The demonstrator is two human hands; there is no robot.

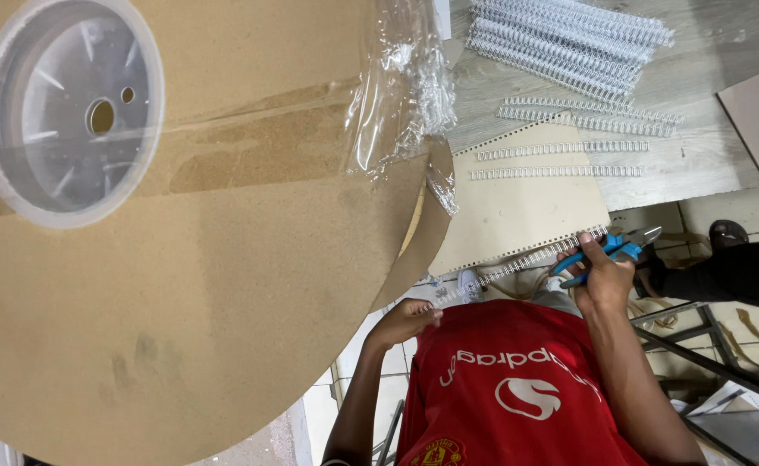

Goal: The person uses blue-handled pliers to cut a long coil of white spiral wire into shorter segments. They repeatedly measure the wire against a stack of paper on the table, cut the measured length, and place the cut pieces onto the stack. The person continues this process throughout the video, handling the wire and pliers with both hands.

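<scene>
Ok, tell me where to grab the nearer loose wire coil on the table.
Pinch the wire coil mid-length, across its narrow width, from above on the near side: it lies flat, long and thin, with another coil close behind.

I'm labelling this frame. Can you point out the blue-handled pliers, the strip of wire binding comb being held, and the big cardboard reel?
Blue-handled pliers (608, 253), head view, on the blue grip.
Silver wire binding comb strip (517, 263), head view, mid-length.
Large round brown cardboard reel (224, 285), head view, on its flat face.

Left hand (407, 318) curled shut at the chest; right hand (605, 276) raised (grip closed tight).
</scene>
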